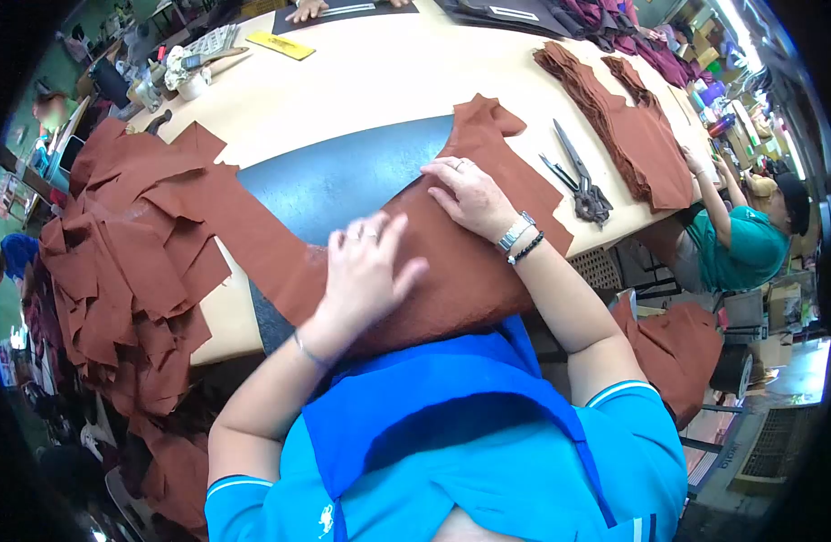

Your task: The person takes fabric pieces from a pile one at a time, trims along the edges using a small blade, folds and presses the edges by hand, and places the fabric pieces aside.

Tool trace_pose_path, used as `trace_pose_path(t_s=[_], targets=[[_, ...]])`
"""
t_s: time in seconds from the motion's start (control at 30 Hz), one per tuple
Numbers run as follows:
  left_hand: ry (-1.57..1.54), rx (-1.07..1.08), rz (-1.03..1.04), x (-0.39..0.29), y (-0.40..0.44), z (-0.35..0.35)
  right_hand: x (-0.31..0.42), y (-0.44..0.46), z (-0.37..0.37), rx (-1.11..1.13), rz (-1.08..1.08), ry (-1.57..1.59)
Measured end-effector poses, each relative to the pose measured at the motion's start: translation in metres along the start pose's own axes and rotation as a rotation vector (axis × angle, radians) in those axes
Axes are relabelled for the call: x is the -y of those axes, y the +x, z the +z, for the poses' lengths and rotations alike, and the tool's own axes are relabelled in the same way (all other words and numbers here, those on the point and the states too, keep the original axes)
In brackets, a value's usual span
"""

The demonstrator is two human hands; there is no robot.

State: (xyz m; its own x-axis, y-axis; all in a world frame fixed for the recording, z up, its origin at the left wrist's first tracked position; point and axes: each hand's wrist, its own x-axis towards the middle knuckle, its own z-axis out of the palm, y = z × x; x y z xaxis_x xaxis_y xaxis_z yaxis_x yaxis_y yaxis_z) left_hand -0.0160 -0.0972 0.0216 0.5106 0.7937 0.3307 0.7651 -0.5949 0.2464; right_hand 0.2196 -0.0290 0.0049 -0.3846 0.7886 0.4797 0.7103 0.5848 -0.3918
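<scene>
A reddish-brown sheet of leather-like material [451, 271] lies over a dark, shiny board [334, 181] in front of me and reaches down to my lap. My right hand [472, 200] rests on its upper edge, fingers bent a little but laid flat. Over the sheet's left part is my left hand [366, 269], fingers spread and slightly blurred; whether it touches the material I cannot tell. Left of it, a long strip of the same material runs toward a heap of brown pieces [126, 244].
Large shears [575, 172] lie on the pale table [379, 81], right of the board. Beyond them is a stack of brown pieces [623, 126]. A yellow block [281, 46] and a brush [218, 58] lie at the back. A co-worker [741, 235] sits at right.
</scene>
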Motion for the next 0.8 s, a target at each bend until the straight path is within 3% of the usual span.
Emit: trace_pose_path(t_s=[0.1,0.2,0.4,0.6,0.7,0.8], targets=[[-0.135,-0.110,-0.104,0.030,0.025,0.022,-0.008,-0.006,0.009,-0.010,-0.060,-0.082],[-0.290,-0.109,-0.034,0.048,0.028,0.027,-0.007,-0.007,0.010,-0.013,-0.069,-0.104],[-0.212,-0.122,-0.035,0.046,0.013,0.024,-0.008,-0.007,0.007,0.094,-0.122,-0.209],[-0.180,-0.121,-0.032,0.044,0.010,0.024,0.048,-0.010,-0.010,0.443,0.004,-0.427],[-0.166,-0.121,-0.025,0.043,0.011,0.024,0.040,-0.011,-0.007,0.482,0.128,-0.434],[-0.178,-0.122,-0.025,0.043,0.009,0.023,0.014,-0.002,-0.012,0.331,0.186,-0.575]])
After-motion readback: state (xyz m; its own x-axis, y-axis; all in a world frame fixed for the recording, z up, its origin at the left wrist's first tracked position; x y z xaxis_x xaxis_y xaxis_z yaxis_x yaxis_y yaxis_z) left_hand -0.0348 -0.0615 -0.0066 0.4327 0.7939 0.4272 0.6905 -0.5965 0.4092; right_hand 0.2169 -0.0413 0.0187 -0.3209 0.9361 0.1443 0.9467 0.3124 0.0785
